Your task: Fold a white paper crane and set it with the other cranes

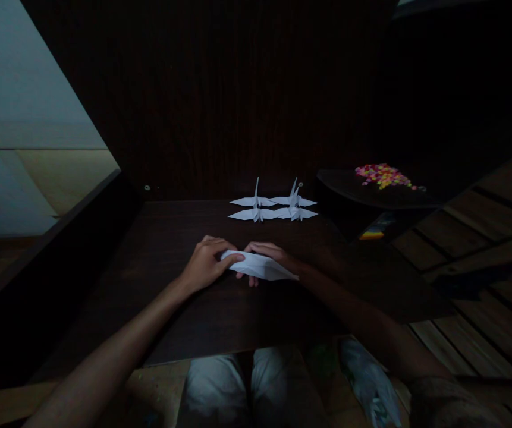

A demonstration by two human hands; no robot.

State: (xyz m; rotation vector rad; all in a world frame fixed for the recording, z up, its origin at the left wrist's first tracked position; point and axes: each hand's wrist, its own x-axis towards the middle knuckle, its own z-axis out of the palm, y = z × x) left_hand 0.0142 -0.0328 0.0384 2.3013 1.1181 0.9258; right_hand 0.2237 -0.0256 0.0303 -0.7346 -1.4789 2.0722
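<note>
Over the middle of the dark wooden desk (184, 238), a long, pointed piece of folded white paper (264, 267) is between my hands. My left hand (209, 260) is closed on its left end, with the thumb lying across the top. Behind and beneath the paper is my right hand (273, 249), its fingers wrapped around it and the fingertips showing below the lower edge. The paper's narrow tip points right, over my right wrist. Just beyond my hands, several white origami cranes (258, 214) stand in two rows, wings spread.
At the right, a raised dark corner shelf (336, 178) bears a pile of small pink, red and yellow pieces (385, 176). A dark panel (238, 89) rises behind the desk. A plastic bag (369, 380) is on the floor beside my legs (220, 386).
</note>
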